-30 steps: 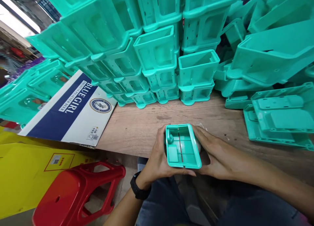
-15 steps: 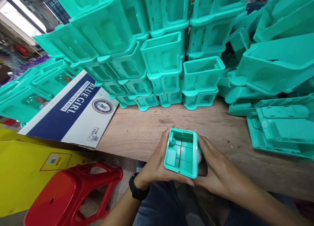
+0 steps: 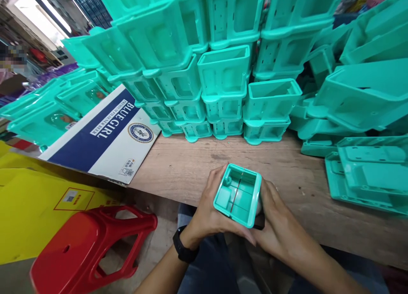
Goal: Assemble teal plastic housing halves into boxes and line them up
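Note:
A small teal plastic box (image 3: pixel 238 194), open side up with a thin dark line across its inside, sits between both my hands over the near edge of the wooden table (image 3: pixel 188 166). My left hand (image 3: pixel 208 213) wraps its left side and underside, with a black watch on the wrist. Gripping its right side is my right hand (image 3: pixel 276 219), which also presses something pale and a black piece against the box; I cannot tell what these are.
Stacks of teal plastic housings (image 3: pixel 223 77) fill the back of the table, and flatter teal parts (image 3: pixel 366 175) lie at the right. A blue-and-white cardboard box (image 3: pixel 105 137) leans at the left. A red stool (image 3: pixel 92 247) and yellow cardboard (image 3: pixel 35 204) are below left.
The teal box has turned slightly clockwise in my hands, its far end swinging to the right. The view has shifted a little down and left.

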